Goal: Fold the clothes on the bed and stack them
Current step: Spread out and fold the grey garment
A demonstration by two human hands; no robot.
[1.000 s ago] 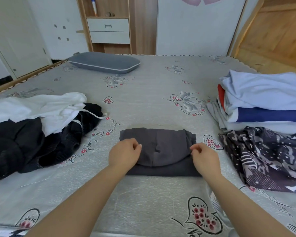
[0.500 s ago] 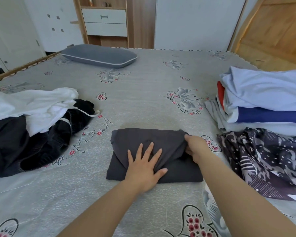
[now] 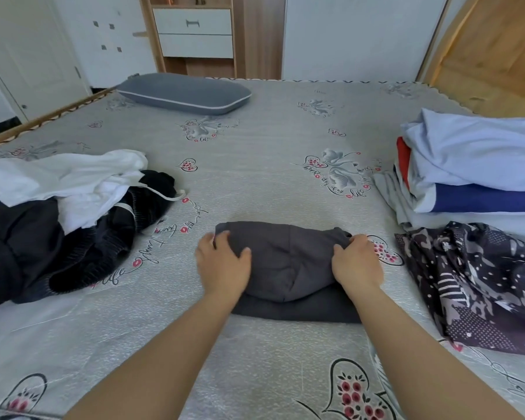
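A dark grey garment point(image 3: 288, 262) lies folded into a small rectangle on the bed point(image 3: 255, 165) right in front of me. My left hand point(image 3: 223, 265) grips its left end, fingers curled round the far corner. My right hand point(image 3: 356, 265) grips its right end the same way. To the left lies an unfolded heap of black clothes point(image 3: 43, 250) with white clothes point(image 3: 64, 183) on top. At the right stands a stack of folded clothes point(image 3: 473, 165) in light blue, red and dark blue.
A dark patterned garment point(image 3: 479, 286) is spread loosely at the right, below the stack. A grey pillow point(image 3: 184, 93) lies at the bed's far end. Beyond it stand a wooden cabinet with white drawers point(image 3: 194, 31) and white walls. A wooden panel point(image 3: 491, 50) rises at the right.
My left hand lifted from pressing flat on the garment's middle and went to its left end. My right hand stays at the right end. The garment's top fold now lies flatter.
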